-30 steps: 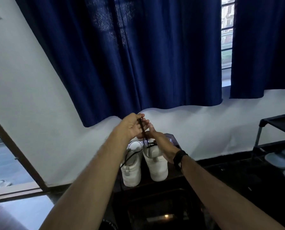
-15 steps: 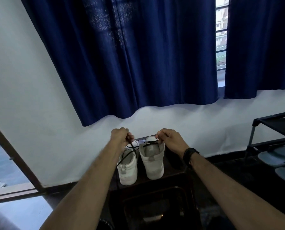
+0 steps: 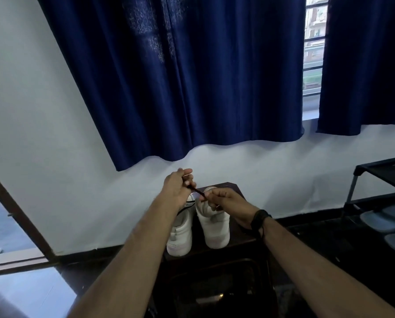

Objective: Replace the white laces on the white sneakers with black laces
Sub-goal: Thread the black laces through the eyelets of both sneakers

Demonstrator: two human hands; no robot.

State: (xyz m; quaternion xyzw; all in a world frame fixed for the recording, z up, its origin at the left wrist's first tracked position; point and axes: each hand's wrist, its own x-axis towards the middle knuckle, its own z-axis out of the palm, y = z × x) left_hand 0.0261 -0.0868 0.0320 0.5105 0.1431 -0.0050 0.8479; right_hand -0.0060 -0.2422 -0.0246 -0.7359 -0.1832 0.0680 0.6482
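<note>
Holding a thin black lace taut between them, the person's two hands hover just above the pair of white low-top sneakers on a small dark wooden stand set against the white wall. The left hand has its fingers curled around one stretch of the lace, raised a little higher, while the right hand pinches the lace near its end between thumb and fingertips, right over the collar of the right-hand white sneaker. The lace runs on down from the left hand toward the left-hand white sneaker, where a dark loop lies across its opening. Both shoes stand upright, heels toward the person, side by side near the stand's front edge, close enough that either can be reached without shifting. I would judge the lace is kept tight so its tip can be steered into an eyelet; which eyelet is hidden behind the hands. No white laces show on either shoe from here. A black band sits on the right wrist. Dark blue curtains hang above, and a black metal rack stands well apart to the right.
</note>
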